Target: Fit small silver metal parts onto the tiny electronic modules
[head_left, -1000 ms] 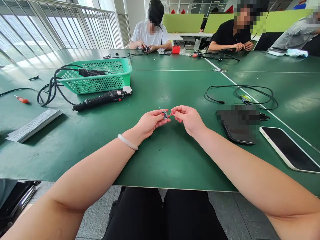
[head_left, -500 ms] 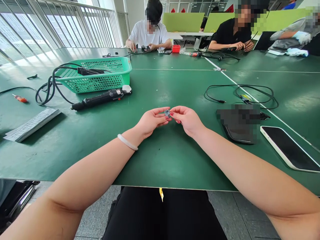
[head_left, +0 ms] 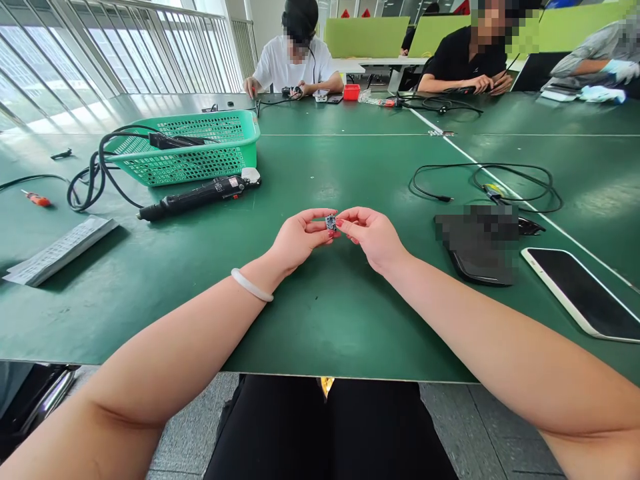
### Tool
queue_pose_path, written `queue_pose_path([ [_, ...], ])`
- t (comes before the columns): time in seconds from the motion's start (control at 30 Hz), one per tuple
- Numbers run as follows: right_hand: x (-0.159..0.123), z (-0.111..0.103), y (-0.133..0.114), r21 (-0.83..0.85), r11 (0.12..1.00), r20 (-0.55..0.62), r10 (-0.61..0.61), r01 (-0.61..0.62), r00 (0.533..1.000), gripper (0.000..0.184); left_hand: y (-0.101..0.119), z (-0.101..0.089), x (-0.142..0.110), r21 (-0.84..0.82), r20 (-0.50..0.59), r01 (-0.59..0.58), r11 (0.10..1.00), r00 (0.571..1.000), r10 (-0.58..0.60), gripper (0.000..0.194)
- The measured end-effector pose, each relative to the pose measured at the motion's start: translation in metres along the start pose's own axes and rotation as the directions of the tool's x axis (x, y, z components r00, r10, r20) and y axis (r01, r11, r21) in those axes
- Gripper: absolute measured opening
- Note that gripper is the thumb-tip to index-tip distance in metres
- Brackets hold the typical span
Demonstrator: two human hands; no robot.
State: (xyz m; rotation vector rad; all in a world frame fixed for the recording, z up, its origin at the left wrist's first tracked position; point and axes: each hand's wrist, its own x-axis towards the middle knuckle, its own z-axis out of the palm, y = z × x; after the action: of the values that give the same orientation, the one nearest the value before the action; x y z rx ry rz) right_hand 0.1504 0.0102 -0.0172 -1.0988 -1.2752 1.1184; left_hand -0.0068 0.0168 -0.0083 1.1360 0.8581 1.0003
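Observation:
A small circuit board (head_left: 331, 223), dark with silvery parts, is held between my two hands above the green table (head_left: 320, 333). My left hand (head_left: 297, 239) grips its left side between thumb and fingers, with a white bangle on the wrist. On the board's right edge, my right hand (head_left: 373, 235) pinches with thumb and forefinger. The fingers cover part of the board, and its fine details are too small to make out. A black electric screwdriver (head_left: 200, 198) lies to the left of my hands.
A green plastic basket (head_left: 185, 157) with a black cabled item stands behind the screwdriver. Folded paper (head_left: 63, 250) and an orange-handled tool (head_left: 37, 199) lie left. At right are a black cable (head_left: 425, 190), a black case (head_left: 480, 260) and a phone (head_left: 583, 290). Several people sit across the table.
The view has shifted slightly, so most things sit a little differently in the picture. Both hands keep their hold on the circuit board, with hardly any change in the fingers.

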Motion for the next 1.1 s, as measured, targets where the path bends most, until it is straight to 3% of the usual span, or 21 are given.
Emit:
queue_pose_path([
  [0.27,-0.003,0.0,0.001,-0.143,0.987,-0.022,-0.083,0.079,0.996,0.017,0.002,0.0,-0.001,0.039,0.004,-0.017,0.999,1.0,0.017,0.039],
  [0.7,0.0,-0.002,0.004,-0.146,0.986,-0.014,-0.078,0.075,0.997,0.02,0.003,0.002,-0.004,0.061,-0.018,-0.014,0.998,1.0,0.016,0.033],
  [1.1,0.003,-0.003,0.01,-0.142,0.987,0.012,-0.078,0.079,0.997,0.024,0.014,0.0,-0.002,0.306,-0.005,-0.081,0.948,0.996,0.087,0.017],
])
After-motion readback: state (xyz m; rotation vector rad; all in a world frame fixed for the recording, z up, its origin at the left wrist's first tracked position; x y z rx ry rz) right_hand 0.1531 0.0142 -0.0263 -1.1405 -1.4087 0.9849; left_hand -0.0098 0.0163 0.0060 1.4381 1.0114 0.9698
